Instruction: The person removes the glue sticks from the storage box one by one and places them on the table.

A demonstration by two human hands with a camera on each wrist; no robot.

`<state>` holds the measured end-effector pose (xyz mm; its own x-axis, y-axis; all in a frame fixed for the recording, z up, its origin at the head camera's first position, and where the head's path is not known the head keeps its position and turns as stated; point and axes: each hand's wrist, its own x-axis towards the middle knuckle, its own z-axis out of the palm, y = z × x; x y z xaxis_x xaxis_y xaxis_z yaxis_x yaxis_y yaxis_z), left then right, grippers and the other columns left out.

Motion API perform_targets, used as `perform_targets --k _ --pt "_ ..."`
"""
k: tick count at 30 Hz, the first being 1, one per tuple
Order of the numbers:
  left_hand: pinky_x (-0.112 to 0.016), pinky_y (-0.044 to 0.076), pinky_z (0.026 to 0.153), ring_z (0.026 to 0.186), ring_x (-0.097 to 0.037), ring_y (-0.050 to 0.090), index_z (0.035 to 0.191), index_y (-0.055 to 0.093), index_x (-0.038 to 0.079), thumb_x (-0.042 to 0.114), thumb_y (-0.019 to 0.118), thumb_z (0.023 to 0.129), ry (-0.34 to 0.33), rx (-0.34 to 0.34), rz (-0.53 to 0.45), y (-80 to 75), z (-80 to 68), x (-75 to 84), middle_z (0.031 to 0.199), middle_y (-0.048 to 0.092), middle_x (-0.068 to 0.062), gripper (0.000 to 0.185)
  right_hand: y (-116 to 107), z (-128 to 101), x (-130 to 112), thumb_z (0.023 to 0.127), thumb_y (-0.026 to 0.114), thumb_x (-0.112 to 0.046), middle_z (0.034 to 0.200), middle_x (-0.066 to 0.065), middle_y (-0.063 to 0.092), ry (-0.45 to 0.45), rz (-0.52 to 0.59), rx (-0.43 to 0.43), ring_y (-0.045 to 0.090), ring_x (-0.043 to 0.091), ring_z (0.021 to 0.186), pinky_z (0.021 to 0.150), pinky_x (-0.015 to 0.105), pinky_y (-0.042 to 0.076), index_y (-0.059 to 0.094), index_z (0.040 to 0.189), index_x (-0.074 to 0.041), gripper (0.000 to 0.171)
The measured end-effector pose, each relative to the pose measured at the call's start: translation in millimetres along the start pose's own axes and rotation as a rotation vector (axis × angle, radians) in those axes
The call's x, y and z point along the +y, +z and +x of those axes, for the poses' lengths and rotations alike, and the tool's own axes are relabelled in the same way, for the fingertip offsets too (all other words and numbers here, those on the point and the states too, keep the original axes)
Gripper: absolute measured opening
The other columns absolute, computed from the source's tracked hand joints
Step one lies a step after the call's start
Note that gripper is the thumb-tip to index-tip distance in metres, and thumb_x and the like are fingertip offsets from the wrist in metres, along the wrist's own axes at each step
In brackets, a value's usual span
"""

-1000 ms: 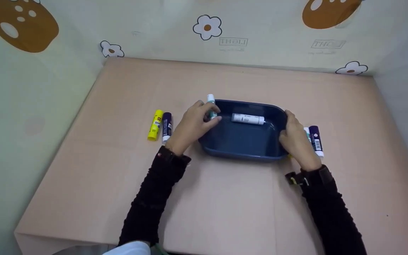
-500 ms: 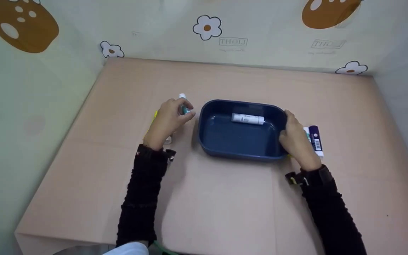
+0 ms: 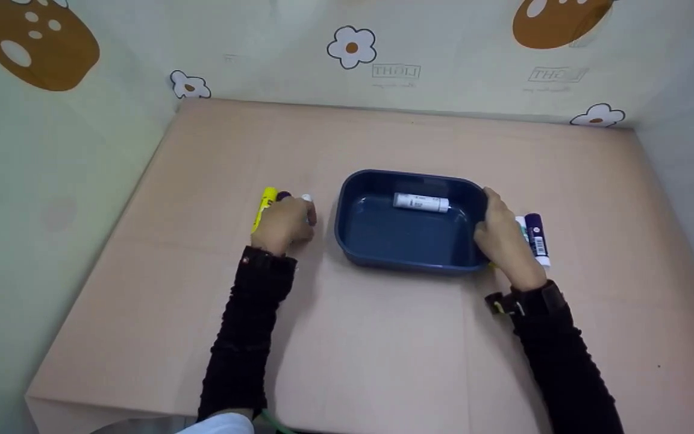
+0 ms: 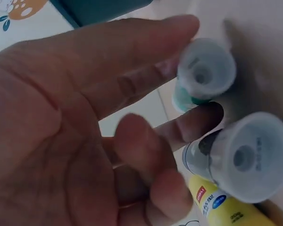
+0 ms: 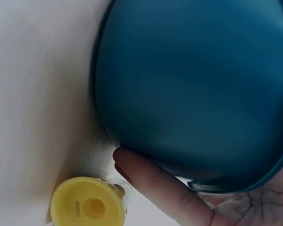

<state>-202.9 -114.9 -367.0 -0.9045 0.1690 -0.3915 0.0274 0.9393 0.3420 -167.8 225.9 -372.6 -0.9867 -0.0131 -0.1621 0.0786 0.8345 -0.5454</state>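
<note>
My left hand (image 3: 284, 223) is down at the table, left of a dark blue plastic basin (image 3: 407, 266). Between its thumb and a finger it pinches a white and teal glue stick (image 4: 205, 70), seen end-on in the left wrist view. Right beside that lie a purple glue stick with a white end (image 4: 254, 160) and a yellow glue stick (image 4: 226, 207), both partly covered by the hand in the head view. My right hand (image 3: 503, 238) grips the basin's right end, thumb at the rim. A white glue stick (image 3: 421, 202) lies inside the basin.
Right of the basin lie a purple glue stick (image 3: 537, 238) and a white and teal one (image 3: 522, 224). A yellow glue stick (image 5: 87, 202) there is mostly hidden behind the right hand. Patterned walls (image 3: 287, 60) border the table (image 3: 371, 349).
My left hand has carried the white and teal glue stick from the basin's left rim leftward, then down beside the purple and yellow ones. The right hand stays on the basin.
</note>
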Motion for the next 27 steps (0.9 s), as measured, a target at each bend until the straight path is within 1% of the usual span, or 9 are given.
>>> perform_targets --k 2,4,9,11,14,17,20,23,27 --pt "-0.037 0.048 0.072 0.085 -0.026 0.059 0.098 0.068 0.007 0.005 0.063 0.073 0.001 0.004 0.032 0.0 -1.9 1.1 0.098 0.067 -0.012 0.025 0 0 0 0.084 0.036 0.004 0.141 0.037 0.027 -0.007 -0.004 0.002 0.039 0.048 0.124 0.101 0.057 0.033 0.012 0.143 0.009 0.064" --pt "-0.037 0.049 0.074 0.086 -0.026 0.060 0.097 0.070 0.007 0.004 0.062 0.074 0.001 0.003 0.040 -0.6 -3.0 1.3 0.099 0.067 -0.012 0.025 0 -1 -1 0.084 0.036 0.005 0.141 0.037 0.027 -0.010 -0.009 0.002 0.041 0.048 0.122 0.099 0.057 0.034 0.012 0.143 0.009 0.064" --pt "-0.040 0.049 0.084 0.097 -0.029 0.059 0.100 0.070 0.005 0.001 0.060 0.077 -0.012 -0.010 0.013 -1.5 -2.4 -0.6 0.108 0.065 -0.016 0.026 0 -1 -1 0.085 0.036 0.004 0.141 0.037 0.026 0.002 -0.010 -0.007 0.041 0.048 0.122 0.100 0.057 0.034 0.011 0.144 0.008 0.065" --pt "-0.039 0.049 0.083 0.097 -0.028 0.057 0.099 0.070 0.005 0.000 0.060 0.076 -0.011 -0.004 0.007 -1.8 -1.7 -2.2 0.107 0.063 -0.017 0.026 0 -1 -1 0.085 0.036 0.004 0.141 0.037 0.027 0.003 -0.009 -0.005 0.040 0.048 0.122 0.100 0.057 0.033 0.011 0.144 0.008 0.064" --pt "-0.032 0.048 0.069 0.086 -0.023 0.053 0.092 0.071 0.005 -0.004 0.059 0.071 0.002 0.018 -0.004 -2.6 -0.7 -5.2 0.098 0.063 -0.015 0.026 0 -1 0 0.084 0.036 0.004 0.141 0.037 0.028 0.000 -0.010 0.003 0.039 0.048 0.123 0.101 0.057 0.033 0.012 0.144 0.009 0.064" --pt "-0.025 0.039 0.052 0.072 -0.020 0.048 0.085 0.071 0.003 -0.008 0.055 0.066 0.001 0.024 -0.046 -4.9 -1.8 -6.8 0.087 0.062 -0.011 0.027 0 0 0 0.084 0.036 0.004 0.140 0.037 0.028 0.000 -0.013 0.011 0.038 0.048 0.124 0.101 0.057 0.032 0.013 0.143 0.009 0.063" --pt "-0.023 0.036 0.048 0.067 -0.019 0.048 0.085 0.070 0.002 -0.008 0.055 0.070 -0.026 0.004 -0.091 -8.6 -4.4 -7.5 0.084 0.060 -0.010 0.024 1 0 0 0.085 0.036 0.004 0.141 0.036 0.028 0.004 -0.013 0.010 0.038 0.048 0.125 0.102 0.057 0.032 0.013 0.143 0.009 0.063" --pt "-0.028 0.043 0.057 0.073 -0.021 0.053 0.089 0.070 0.003 -0.003 0.056 0.077 -0.040 0.001 -0.109 -12.2 -6.5 -8.2 0.090 0.064 -0.010 0.019 1 0 0 0.085 0.036 0.004 0.140 0.037 0.028 0.008 -0.012 0.003 0.039 0.048 0.123 0.101 0.057 0.032 0.013 0.143 0.009 0.063" --pt "-0.038 0.048 0.075 0.087 -0.026 0.058 0.095 0.068 0.004 0.004 0.057 0.082 -0.007 0.041 -0.109 -15.9 -7.8 -8.4 0.101 0.065 -0.012 0.017 1 0 -1 0.085 0.036 0.004 0.140 0.037 0.028 0.008 -0.010 -0.003 0.039 0.049 0.122 0.100 0.058 0.033 0.012 0.144 0.009 0.063"
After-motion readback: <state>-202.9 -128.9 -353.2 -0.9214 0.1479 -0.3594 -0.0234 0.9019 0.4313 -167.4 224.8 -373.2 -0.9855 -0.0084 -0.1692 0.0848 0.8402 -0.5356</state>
